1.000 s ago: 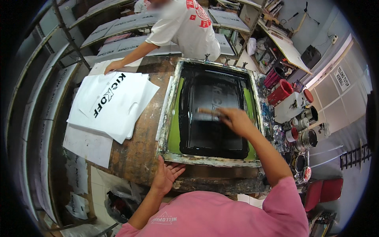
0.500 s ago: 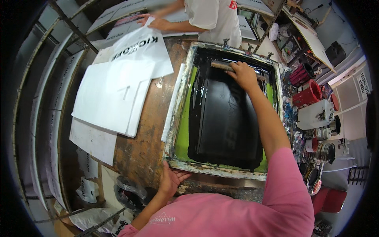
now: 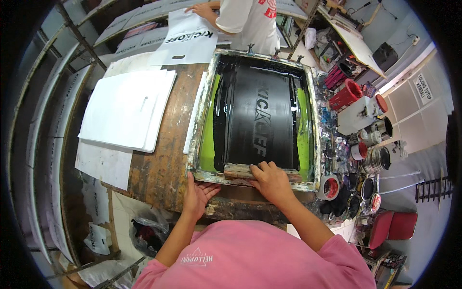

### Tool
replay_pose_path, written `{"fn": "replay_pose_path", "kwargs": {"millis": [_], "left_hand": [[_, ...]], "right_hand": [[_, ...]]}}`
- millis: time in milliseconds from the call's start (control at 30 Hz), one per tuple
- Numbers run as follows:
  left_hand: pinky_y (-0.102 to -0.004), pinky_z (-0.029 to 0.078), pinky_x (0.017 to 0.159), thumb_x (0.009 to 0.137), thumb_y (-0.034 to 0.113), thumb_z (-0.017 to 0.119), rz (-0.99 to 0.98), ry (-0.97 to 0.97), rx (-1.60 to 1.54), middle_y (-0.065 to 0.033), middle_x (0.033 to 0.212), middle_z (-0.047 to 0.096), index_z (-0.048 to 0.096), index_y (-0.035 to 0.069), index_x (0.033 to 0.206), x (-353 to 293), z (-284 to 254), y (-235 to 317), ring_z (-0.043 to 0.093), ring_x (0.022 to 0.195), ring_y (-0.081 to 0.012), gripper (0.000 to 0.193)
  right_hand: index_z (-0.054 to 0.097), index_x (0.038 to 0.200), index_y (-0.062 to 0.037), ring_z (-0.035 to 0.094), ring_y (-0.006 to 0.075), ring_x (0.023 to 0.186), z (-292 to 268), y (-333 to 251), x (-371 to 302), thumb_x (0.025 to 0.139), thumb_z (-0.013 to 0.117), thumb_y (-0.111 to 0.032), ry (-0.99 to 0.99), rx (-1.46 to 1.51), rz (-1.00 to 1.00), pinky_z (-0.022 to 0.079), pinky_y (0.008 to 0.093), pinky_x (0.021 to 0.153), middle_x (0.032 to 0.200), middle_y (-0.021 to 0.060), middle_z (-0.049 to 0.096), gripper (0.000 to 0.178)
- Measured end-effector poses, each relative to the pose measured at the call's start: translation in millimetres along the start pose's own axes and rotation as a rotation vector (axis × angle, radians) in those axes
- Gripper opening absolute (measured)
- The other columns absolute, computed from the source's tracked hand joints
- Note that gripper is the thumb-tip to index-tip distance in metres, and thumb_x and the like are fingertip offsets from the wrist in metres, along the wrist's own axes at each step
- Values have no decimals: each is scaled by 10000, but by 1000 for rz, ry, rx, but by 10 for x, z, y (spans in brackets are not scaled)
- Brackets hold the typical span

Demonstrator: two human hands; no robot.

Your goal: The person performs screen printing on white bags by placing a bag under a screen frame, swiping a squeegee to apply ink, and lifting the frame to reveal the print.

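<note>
My right hand [image 3: 273, 182] is closed on a wooden-handled squeegee [image 3: 236, 170] at the near end of a screen printing frame [image 3: 314, 130]. Black ink [image 3: 231, 115] covers much of the green mesh [image 3: 208, 144], and large block letters show through the middle. By the frame's near left corner my left hand [image 3: 196, 197] is palm up, its fingers stretched out and the thumb against the edge. Left of the frame, a stack of white sheets [image 3: 125, 111] lies on the worn wooden table [image 3: 166, 130].
Across the table a person in a white shirt [image 3: 248, 24] holds a printed white bag [image 3: 187, 43]. Ink tins and a red bucket [image 3: 345, 94] crowd the right side. Metal racks [image 3: 36, 139] stand at the left, and a plastic bag [image 3: 149, 231] lies below the table.
My right hand has drawn the squeegee from the far end of the screen to the near end. The printed bag has moved away from the white stack with the other person.
</note>
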State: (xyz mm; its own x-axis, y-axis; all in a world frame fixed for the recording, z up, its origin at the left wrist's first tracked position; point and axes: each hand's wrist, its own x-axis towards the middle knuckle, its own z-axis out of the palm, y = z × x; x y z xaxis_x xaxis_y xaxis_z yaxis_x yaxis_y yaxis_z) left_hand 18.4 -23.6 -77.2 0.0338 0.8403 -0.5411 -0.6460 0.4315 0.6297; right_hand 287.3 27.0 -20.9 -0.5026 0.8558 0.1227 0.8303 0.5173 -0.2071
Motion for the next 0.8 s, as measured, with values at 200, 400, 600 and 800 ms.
{"fn": "replay_pose_path", "kwargs": {"millis": [200,400,600,800], "left_hand": [[-497,526,1078,1038,744,364,26,17,33,-253,1323,619,438,-9,1475,-10,49,11,660,1194,-360,874],[-515,516,1094,1062,692,375,213,-163,23,-253,1311,613,444,-12,1439,-315,286,294,637,1238,-395,801],[-580,341,1224,1042,676,449,628,-646,135,-214,1561,475,411,-29,1510,-272,574,775,460,1445,-445,847],[-710,11,1230,999,690,498,782,295,2004,-331,1687,213,276,89,1664,346,562,434,100,1585,-521,923]], "right_hand": [[611,1085,-54,630,346,981,-320,-73,187,885,769,-339,-24,24,69,569,459,810,1002,132,598,383],[631,1224,-38,591,316,1069,-670,-431,-101,910,743,-314,212,-179,68,404,568,1070,1069,131,610,433],[657,1082,-70,582,291,940,-1569,-319,531,841,737,-374,545,-240,0,373,530,949,932,93,587,397],[638,856,-61,645,318,775,-2234,-147,1125,909,667,-359,700,-261,-74,416,479,823,784,110,643,304]]}}
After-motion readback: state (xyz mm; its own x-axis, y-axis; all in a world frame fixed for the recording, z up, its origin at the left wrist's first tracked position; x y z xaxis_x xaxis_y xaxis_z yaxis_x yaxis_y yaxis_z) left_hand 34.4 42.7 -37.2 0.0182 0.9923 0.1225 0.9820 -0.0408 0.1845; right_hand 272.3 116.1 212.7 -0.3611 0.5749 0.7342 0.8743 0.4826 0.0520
